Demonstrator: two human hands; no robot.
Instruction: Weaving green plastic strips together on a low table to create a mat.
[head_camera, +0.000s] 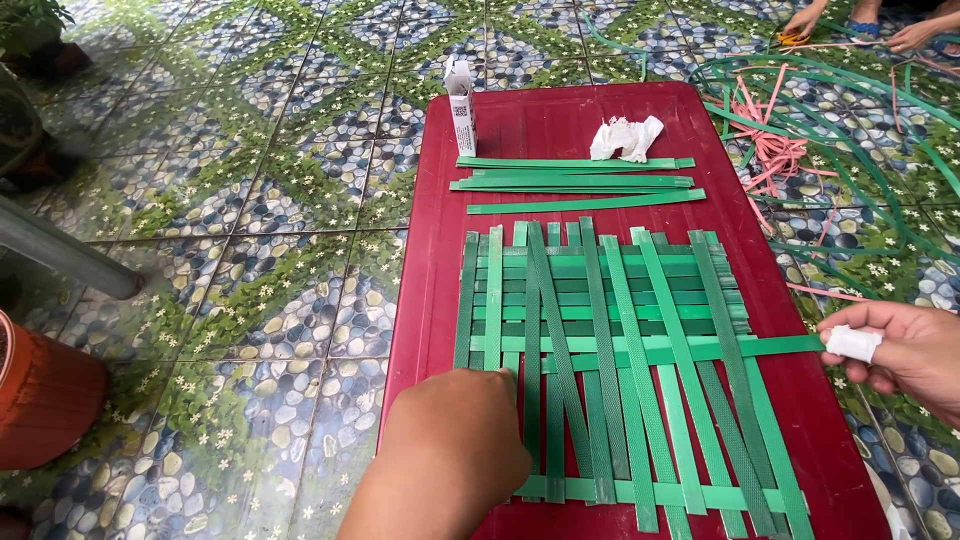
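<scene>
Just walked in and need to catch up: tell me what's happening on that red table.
A person is weaving flat green plastic straps into a mat on a red plastic table. The left hand presses on the mat's lower left part. The right hand, with a white wrap on one finger, holds the end of a horizontal green strap that runs through the weave. Spare green straps, a small white carton and a crumpled white tissue lie at the table's far end.

green straps (610, 330): plastic, ribbed, slight sheen | red table (560, 120): glossy, smooth | tissue (626, 138): crumpled paper
</scene>
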